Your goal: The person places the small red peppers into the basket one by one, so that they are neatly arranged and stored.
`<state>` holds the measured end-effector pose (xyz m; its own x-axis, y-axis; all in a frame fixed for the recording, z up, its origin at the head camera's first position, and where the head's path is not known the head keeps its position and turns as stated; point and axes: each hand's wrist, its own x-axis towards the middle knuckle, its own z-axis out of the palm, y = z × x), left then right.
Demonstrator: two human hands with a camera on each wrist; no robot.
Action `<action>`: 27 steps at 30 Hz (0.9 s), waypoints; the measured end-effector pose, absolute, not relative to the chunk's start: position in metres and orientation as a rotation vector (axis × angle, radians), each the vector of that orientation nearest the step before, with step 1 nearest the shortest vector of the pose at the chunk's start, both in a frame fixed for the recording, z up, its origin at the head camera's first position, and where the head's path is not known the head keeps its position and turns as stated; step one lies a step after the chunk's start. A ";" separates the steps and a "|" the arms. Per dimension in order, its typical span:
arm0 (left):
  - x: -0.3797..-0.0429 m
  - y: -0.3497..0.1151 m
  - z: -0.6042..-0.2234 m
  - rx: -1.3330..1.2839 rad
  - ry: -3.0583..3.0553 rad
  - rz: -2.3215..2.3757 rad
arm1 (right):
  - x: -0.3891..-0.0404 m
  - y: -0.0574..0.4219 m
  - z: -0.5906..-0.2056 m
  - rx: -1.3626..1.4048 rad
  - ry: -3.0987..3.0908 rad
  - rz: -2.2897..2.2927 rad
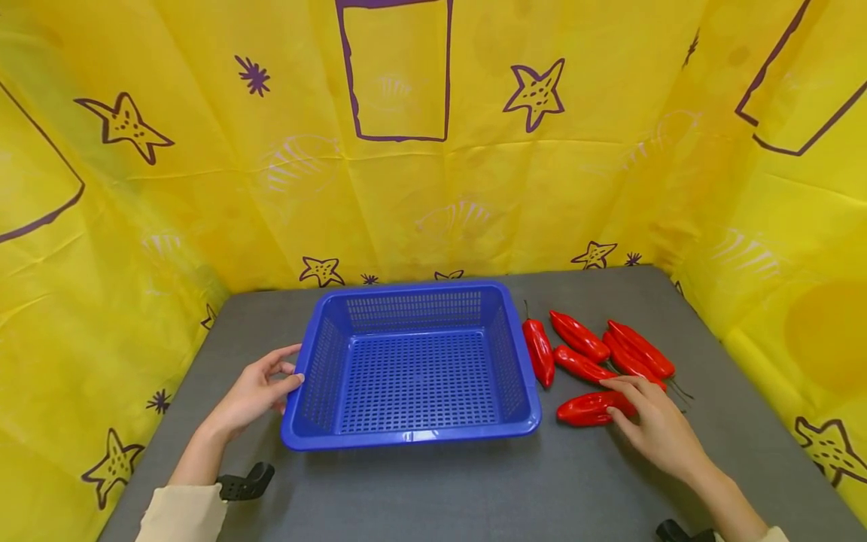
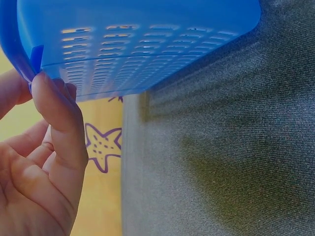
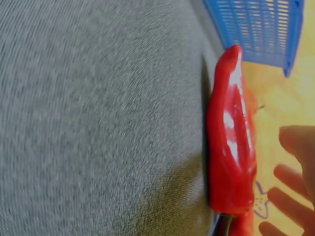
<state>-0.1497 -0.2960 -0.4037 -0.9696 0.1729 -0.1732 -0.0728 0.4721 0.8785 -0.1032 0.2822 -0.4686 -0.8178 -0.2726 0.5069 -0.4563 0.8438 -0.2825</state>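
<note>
Clearly, the nearest red pepper (image 1: 584,410) is long and glossy, with shallow folds along its body, white highlights and a blunt, tapering tip. It lies on its side on the grey table (image 1: 501,493), right of the blue basket (image 1: 409,436), near its front right corner but apart from it, the tip pointing towards the basket.

The right hand (image 1: 653,425) is over its other end, fingers loosely bent and parted. From the head the fingertips seem to meet the skin; the right wrist view shows thumb and fingers spread, with a gap between them and the pepper, so they grip nothing. That view also gives the dark stem (image 3: 225,227), which the hand covers from above.

The left hand (image 1: 254,391) pinches the basket's left rim, thumb on one side and fingers on the other. The left wrist view shows the outer wall with its rows of slots; the head view shows the inside and the perforated floor.

Other red peppers (image 1: 580,336) lie just beyond, two of them side by side. Printed on the yellow cloth (image 1: 440,181) are purple starfish outlines, bursts and pale shells.
</note>
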 end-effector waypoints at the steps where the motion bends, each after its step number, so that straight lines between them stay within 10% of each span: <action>1: -0.150 -0.296 -0.403 0.091 2.483 1.499 | -0.102 0.282 -0.468 0.499 -2.559 0.569; 27: -0.151 -0.297 -0.407 0.057 2.487 1.490 | -0.080 0.275 -0.479 -0.424 -2.698 0.915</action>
